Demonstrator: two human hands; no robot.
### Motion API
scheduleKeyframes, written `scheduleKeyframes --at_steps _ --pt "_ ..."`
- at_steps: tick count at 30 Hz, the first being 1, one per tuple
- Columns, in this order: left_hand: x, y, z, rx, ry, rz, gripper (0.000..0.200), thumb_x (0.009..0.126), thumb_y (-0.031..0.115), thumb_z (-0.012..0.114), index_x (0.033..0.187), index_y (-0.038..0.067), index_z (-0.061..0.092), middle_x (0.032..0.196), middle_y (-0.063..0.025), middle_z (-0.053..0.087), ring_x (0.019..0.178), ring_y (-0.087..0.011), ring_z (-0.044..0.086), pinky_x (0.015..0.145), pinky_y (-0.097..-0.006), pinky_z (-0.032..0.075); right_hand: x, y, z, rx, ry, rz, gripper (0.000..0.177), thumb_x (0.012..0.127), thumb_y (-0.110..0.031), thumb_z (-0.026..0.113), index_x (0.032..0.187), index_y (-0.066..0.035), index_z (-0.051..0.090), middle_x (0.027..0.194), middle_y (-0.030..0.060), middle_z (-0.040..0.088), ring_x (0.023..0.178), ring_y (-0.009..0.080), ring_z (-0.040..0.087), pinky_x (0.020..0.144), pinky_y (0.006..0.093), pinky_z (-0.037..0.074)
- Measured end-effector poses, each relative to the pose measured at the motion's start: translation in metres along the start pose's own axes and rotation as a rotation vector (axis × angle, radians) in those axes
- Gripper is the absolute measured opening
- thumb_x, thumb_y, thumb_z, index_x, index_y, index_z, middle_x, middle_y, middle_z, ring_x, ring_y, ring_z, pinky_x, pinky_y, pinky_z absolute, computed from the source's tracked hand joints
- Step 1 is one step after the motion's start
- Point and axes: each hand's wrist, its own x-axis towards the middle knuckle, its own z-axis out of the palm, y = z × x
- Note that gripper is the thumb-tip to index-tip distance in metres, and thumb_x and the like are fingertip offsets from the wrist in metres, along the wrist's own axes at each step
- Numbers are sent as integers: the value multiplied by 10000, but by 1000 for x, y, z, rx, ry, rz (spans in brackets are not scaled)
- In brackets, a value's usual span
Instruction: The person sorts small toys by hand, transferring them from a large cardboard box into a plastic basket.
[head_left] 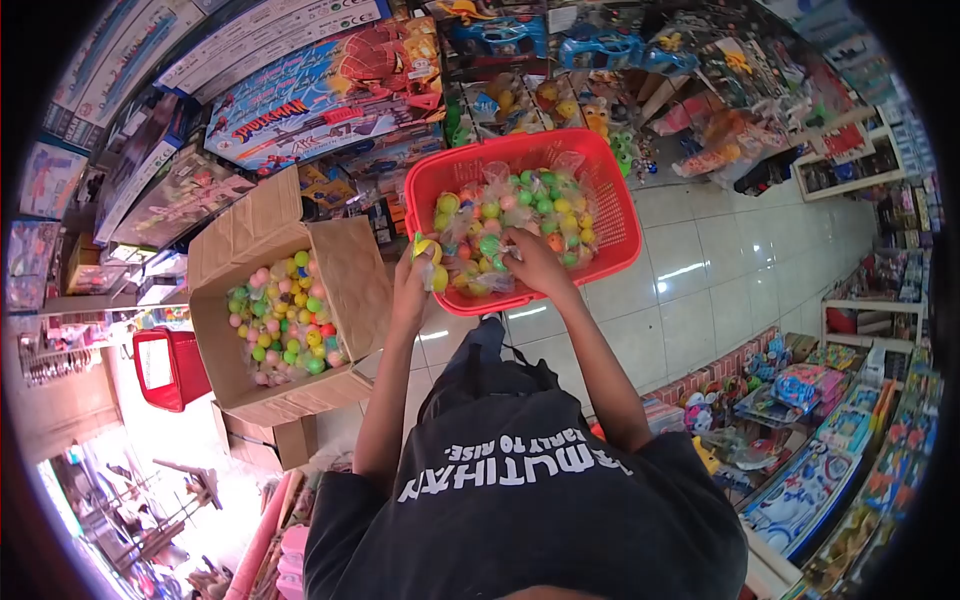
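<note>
A red plastic basket point(622, 205) stands in front of me, filled with small coloured balls point(545, 195), many in clear plastic wrap. Over the basket's near left corner, my left hand point(408, 288) is closed around yellow balls point(438, 277) that look wrapped in clear plastic. My right hand point(537, 262) reaches inside the basket, its fingers bent at a wrapped green ball point(490, 245). Whether those fingers grip the ball or only its plastic is hard to make out. To the left, an open cardboard box point(350, 270) holds many loose balls point(280, 310) in pink, yellow, green and red.
Boxed toys, including a Spider-Man box point(330, 95), are stacked behind the cardboard box. A smaller red basket point(180, 370) stands at the left. White tiled floor point(700, 270) runs to the right, bordered by shelves of packaged toys point(810, 480).
</note>
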Motion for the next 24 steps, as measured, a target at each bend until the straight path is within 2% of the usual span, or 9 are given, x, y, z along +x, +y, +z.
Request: scheduleKeyframes --at_steps 4,5,7,8,11,16,21,23,24 --pt "25 -7 -9 155 63 62 395 898 285 449 1157 -12 483 963 -70 546 906 -128 529 770 -261 438 27 53 41 -179 -234 21 232 700 -109 618 896 -34 519 876 167 565 857 347 546 726 407 436" --pt "31 -8 -10 147 71 62 395 898 285 449 1157 -12 483 963 -70 546 906 -128 529 770 -261 438 29 62 49 -183 -243 19 232 700 -109 618 896 -34 519 876 167 565 857 347 546 726 407 436" --pt "36 -7 -9 268 138 58 418 888 306 461 1143 -24 495 1003 -69 541 921 -125 513 803 -251 402 29 62 58 -162 -478 66 245 707 -120 621 917 -46 519 886 162 563 871 347 547 737 410 438" --pt "37 -6 -8 267 152 52 418 888 306 461 1143 -24 495 1003 -69 541 921 -125 513 803 -251 402 24 63 57 -132 -513 41 287 714 -135 624 967 -56 515 884 159 558 884 346 547 751 409 438" --pt "41 4 -3 300 180 107 408 882 311 483 1099 -33 505 972 -83 555 887 -133 504 769 -236 396 25 73 58 -93 -537 -1 361 700 -123 639 1027 -65 498 886 162 555 895 346 546 760 409 438" --pt "57 10 5 301 161 92 419 882 198 515 1236 20 380 981 -101 556 907 -138 513 779 -247 407 23 80 57 -125 -573 -48 404 663 -85 661 1025 -62 484 898 169 551 899 351 542 762 413 436" --pt "69 16 13 443 74 50 436 864 158 545 1241 46 356 984 -122 570 900 -155 541 754 -275 433 39 93 63 -128 -672 -45 406 641 -72 667 1004 -54 489 910 166 562 892 350 548 755 412 440" --pt "74 13 14 474 35 35 434 856 157 556 1227 42 365 979 -137 574 894 -166 552 748 -289 441 43 97 66 -76 -796 111 385 638 -93 666 982 -47 500 915 159 575 880 342 560 736 409 446" --pt "81 9 14 636 -13 73 465 835 172 580 1215 31 353 964 -172 574 883 -212 574 742 -313 450 45 94 64 -73 -793 106 385 638 -93 666 982 -47 500 915 159 575 880 342 560 736 409 446"
